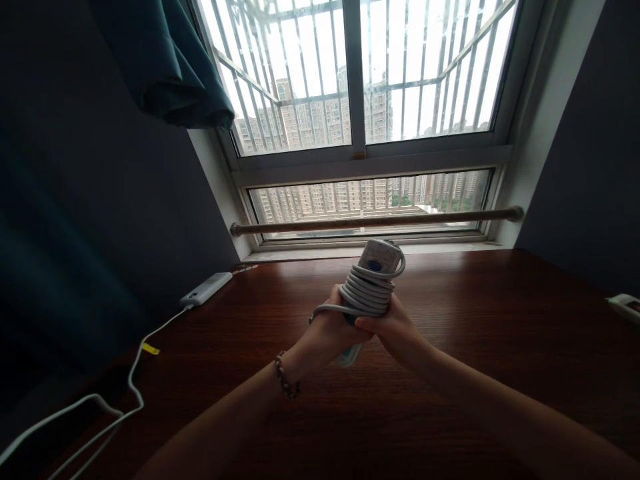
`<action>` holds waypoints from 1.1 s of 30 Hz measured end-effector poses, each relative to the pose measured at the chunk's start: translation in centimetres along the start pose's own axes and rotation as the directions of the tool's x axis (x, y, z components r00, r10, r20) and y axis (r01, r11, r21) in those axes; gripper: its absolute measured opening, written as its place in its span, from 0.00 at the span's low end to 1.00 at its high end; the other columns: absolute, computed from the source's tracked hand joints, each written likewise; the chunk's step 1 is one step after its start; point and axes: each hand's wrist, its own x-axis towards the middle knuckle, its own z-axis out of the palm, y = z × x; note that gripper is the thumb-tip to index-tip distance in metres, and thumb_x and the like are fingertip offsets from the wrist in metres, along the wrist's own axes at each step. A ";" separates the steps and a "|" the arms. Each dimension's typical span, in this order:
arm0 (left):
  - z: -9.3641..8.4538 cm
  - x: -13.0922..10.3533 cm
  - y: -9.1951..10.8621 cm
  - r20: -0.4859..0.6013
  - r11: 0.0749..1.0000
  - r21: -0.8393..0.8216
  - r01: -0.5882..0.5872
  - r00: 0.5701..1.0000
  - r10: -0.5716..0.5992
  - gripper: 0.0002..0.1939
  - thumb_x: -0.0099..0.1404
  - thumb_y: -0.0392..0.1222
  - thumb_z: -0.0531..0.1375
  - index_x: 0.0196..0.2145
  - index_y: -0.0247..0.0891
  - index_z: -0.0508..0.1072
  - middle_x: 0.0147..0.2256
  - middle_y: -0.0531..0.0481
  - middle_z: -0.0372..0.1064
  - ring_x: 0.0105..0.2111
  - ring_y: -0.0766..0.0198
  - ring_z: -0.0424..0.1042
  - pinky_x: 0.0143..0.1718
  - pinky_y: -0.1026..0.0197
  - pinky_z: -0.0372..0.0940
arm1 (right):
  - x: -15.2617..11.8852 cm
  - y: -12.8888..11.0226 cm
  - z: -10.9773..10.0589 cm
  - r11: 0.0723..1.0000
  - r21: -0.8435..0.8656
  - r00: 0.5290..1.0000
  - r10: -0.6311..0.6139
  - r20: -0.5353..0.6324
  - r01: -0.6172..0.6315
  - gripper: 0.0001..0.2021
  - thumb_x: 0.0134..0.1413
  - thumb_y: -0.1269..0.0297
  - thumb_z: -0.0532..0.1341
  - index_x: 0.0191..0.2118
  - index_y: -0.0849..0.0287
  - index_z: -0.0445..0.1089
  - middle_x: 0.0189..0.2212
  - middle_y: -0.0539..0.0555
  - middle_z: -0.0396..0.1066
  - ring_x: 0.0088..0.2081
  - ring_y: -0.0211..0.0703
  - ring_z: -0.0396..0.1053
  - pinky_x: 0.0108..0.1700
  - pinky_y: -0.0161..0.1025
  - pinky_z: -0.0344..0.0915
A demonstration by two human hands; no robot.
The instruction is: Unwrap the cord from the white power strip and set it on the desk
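Observation:
A pale power strip (381,254) is held upright and slightly tilted over the wooden surface. Its grey cord (367,291) is wound around the body in several turns, with a loop near the top and a loose end sticking out at the left. My left hand (325,333), with a beaded bracelet on the wrist, wraps round the strip's lower part from the left. From the right, my right hand (393,323) grips the same part, its thumb lying across the front below the coils. The strip's lower end shows beneath my hands.
Dark reddish wood (470,313) spreads below a barred window. A white power strip (207,289) with white cables (134,373) and a yellow tag (150,349) lies at the left. Another white object (625,307) sits at the right edge. A rail (375,222) crosses the window.

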 end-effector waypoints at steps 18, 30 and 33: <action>0.5 0.4 1.3 0.230 0.942 -0.333 0.047 0.973 0.033 0.27 0.50 0.33 0.68 0.47 0.31 0.64 0.38 0.47 0.68 0.38 0.62 0.66 0.38 0.62 0.63 | 0.0 -2.1 0.7 0.997 0.074 0.999 0.036 -0.009 -0.036 0.22 0.45 0.70 0.70 0.46 0.67 0.65 0.43 0.64 0.68 0.44 0.56 0.67 0.47 0.49 0.62; 1.7 -0.6 1.2 0.054 0.997 -0.074 -0.027 0.998 0.031 0.18 0.51 0.35 0.65 0.39 0.33 0.66 0.32 0.49 0.68 0.32 0.61 0.67 0.30 0.62 0.63 | 0.2 -2.1 0.5 0.998 0.056 0.995 0.043 -0.085 -0.039 0.20 0.42 0.69 0.72 0.43 0.65 0.70 0.38 0.58 0.69 0.40 0.50 0.67 0.42 0.42 0.66; 1.5 -0.7 1.6 0.099 0.977 -0.214 0.001 0.995 0.021 0.21 0.51 0.35 0.66 0.42 0.32 0.65 0.33 0.49 0.68 0.33 0.63 0.67 0.31 0.64 0.63 | 0.3 -2.2 0.5 0.998 0.052 0.996 0.043 -0.078 -0.039 0.19 0.43 0.69 0.72 0.42 0.66 0.70 0.39 0.59 0.69 0.40 0.50 0.67 0.41 0.40 0.66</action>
